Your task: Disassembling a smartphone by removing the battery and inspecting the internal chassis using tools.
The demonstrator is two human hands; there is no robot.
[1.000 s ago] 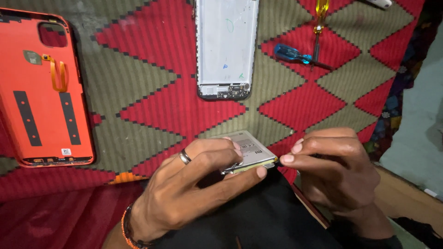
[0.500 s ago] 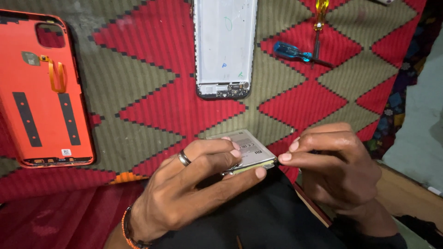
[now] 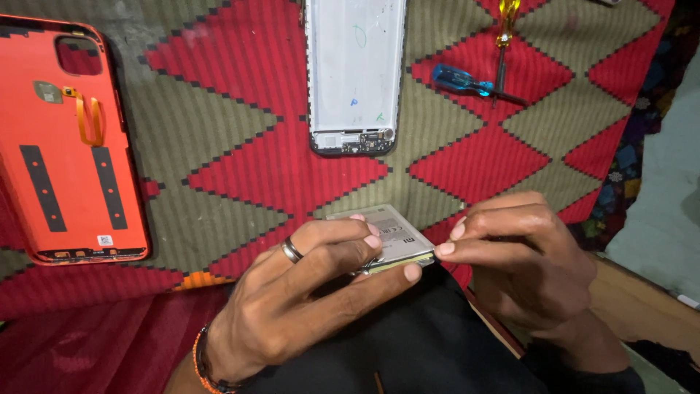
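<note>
Both sets of fingers (image 3: 368,241) pinch a flat silver-grey phone battery (image 3: 390,241), held low over the lap: left hand (image 3: 306,292) clamps its edges, right hand (image 3: 521,263) nips its near corner. This looks like peeling something off that edge; next calls for a steady pull. Beyond, on the red-and-olive woven mat (image 3: 219,138), lie a white phone frame (image 3: 355,73), an orange back cover (image 3: 65,146) and a blue-handled screwdriver (image 3: 467,82).

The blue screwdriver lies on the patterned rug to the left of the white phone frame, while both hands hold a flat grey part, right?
Not quite: the head view shows the blue screwdriver to the right of the white phone frame, on the patterned rug. The rest holds.
</note>
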